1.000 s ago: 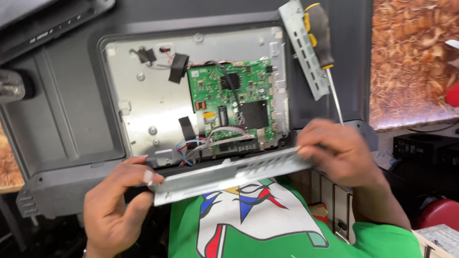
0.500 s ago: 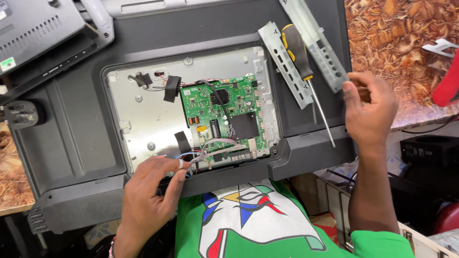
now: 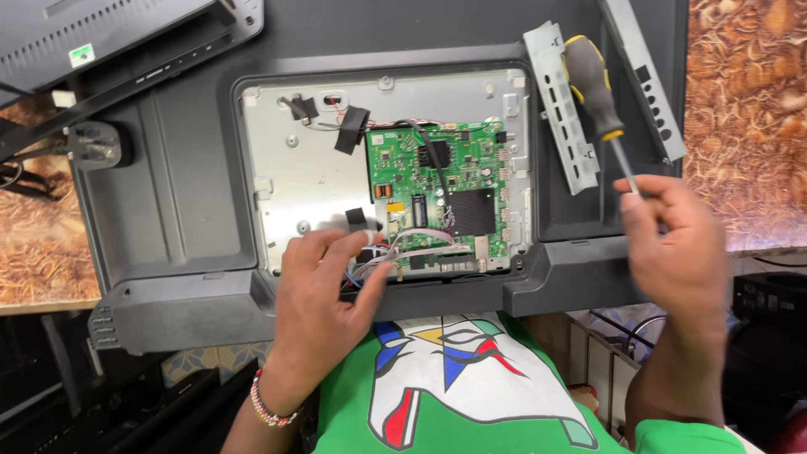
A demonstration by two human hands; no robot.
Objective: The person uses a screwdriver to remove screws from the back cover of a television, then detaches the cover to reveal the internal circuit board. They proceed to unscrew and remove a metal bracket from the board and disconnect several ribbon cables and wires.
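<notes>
A dark flat-screen set lies face down with its back cover (image 3: 168, 193) opened onto a bare metal plate (image 3: 311, 185) and a green circuit board (image 3: 445, 193). My left hand (image 3: 328, 294) rests at the board's lower left corner, with thumb and fingers pinching the bundle of thin coloured wires (image 3: 403, 244) there. My right hand (image 3: 677, 244) is at the right edge of the set, its fingertips closed on the tip end of a screwdriver (image 3: 593, 84). The screwdriver has a black and yellow handle and lies between two metal brackets.
One perforated metal bracket (image 3: 559, 109) lies left of the screwdriver, a longer strip (image 3: 643, 76) to its right. Another dark panel (image 3: 109, 42) overlaps the top left corner. A patterned brown tabletop (image 3: 748, 118) shows at the right, and clutter sits below the table edge.
The long metal strip that both hands held a second ago now lies at the top right. My right hand came down to the screwdriver's shaft. My left hand moved onto the wires.
</notes>
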